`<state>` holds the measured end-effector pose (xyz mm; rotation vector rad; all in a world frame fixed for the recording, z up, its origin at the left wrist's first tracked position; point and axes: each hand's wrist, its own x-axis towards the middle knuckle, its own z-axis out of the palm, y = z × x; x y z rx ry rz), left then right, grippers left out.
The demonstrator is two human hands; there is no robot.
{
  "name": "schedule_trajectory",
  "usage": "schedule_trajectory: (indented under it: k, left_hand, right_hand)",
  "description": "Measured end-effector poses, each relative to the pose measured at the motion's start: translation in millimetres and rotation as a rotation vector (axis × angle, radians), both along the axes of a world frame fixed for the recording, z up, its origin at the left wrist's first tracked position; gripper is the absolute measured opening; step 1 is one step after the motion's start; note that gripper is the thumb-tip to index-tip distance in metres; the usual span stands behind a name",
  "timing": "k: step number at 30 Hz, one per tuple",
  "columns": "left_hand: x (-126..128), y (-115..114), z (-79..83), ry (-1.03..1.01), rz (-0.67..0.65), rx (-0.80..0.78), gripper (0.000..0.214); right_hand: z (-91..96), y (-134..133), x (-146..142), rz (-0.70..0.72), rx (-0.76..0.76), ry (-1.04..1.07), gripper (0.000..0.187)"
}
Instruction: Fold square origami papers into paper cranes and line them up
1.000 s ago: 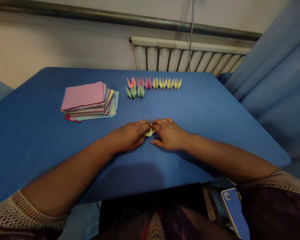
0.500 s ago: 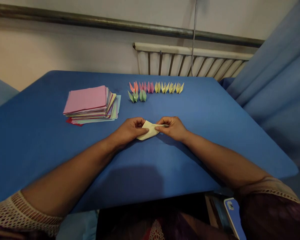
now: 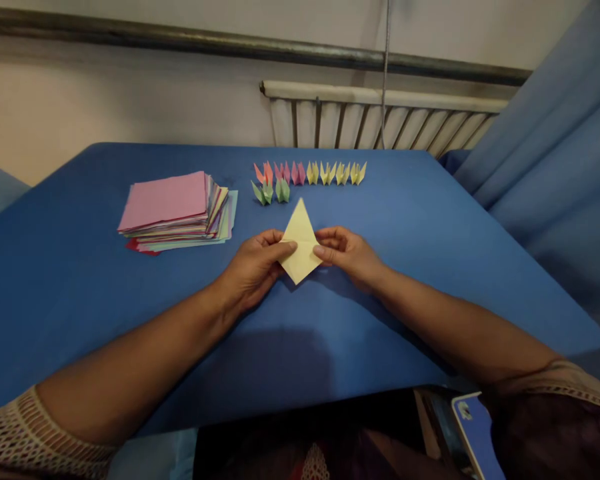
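Note:
A pale yellow piece of folded paper [image 3: 301,230], shaped like a kite with one point away from me, is held between my two hands just above the blue table. My left hand [image 3: 260,263] pinches its left corner, thumb on top and fingers beneath. On the right corner, my right hand [image 3: 347,253] grips it the same way, thumb in front. A crease runs across the paper between the thumbs. Beyond it stand small folded paper cranes: a green pair [image 3: 282,190] in front, with pink ones [image 3: 299,173] and yellow ones [image 3: 329,173] in a row behind.
A thick stack of coloured paper [image 3: 165,203], pink on top, lies left of the cranes on the blue table [image 3: 430,267]. Behind the table are a radiator [image 3: 340,120] and a pipe. A blue curtain [image 3: 555,147] hangs at right; a blue phone-like object [image 3: 475,427] is below the table edge.
The yellow paper has turned from lying sideways to pointing away from me, its kite shape now spread to view. My right hand has shifted its grip from a narrow tip to the side corner.

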<state>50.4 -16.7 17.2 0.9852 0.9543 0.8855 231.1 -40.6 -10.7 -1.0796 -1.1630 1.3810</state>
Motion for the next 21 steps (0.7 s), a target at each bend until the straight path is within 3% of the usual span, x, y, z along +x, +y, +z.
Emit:
schedule_trajectory:
  k: [2, 8, 14, 18, 21]
  left_hand:
    - [1, -3, -0.3, -0.070, 0.004, -0.027, 0.019]
    - [2, -9, -7.9, -0.035, 0.009, -0.023, 0.017]
    - [1, -5, -15.2, 0.028, -0.043, 0.018, 0.024]
    - [-4, 4, -20.3, 0.314, -0.041, 0.196, 0.032]
    - [-11, 11, -19.4, 0.657, 0.114, 0.506, 0.049]
  right_hand:
    - [-1.9, -5, -7, 0.079, -0.056, 0.080, 0.041]
    - [-4.6, -9, -12, 0.029, -0.193, 0.119, 0.025]
    - [-7.1, -1, -5, -0.014, -0.134, 0.050, 0.026]
    - [-14.7, 7, 0, -0.069, -0.087, -0.132, 0.026]
    - [-22.0, 11, 5, -0.066, -0.025, -0.346, 0.029]
